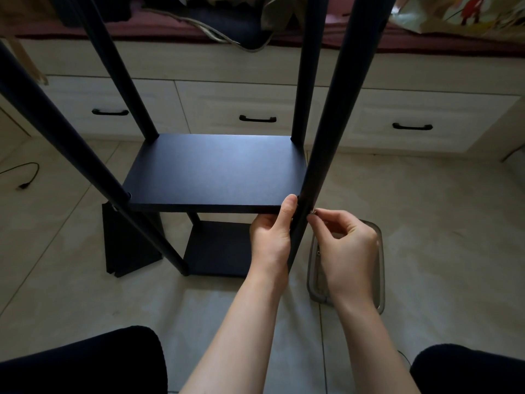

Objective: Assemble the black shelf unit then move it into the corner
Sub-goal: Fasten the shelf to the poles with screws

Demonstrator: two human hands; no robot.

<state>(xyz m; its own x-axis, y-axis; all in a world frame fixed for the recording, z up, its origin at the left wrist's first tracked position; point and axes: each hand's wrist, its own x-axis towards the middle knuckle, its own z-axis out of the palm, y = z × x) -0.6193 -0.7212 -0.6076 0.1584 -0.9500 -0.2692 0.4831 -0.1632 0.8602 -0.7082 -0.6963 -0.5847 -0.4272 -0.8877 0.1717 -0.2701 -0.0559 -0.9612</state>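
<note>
Two hands worked at the shelf unit (216, 172) standing on the floor: the left hand (271, 237) gripped the shelf edge, the right hand (345, 245) pinched a screw (313, 212) against a post (326, 132). It looked stiff and light; best lifted by its posts.

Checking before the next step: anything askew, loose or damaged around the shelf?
No damage shows. One black panel stands loose on the floor against the front left post, not yet fitted. A cable trails across the tiles at far left.
</note>
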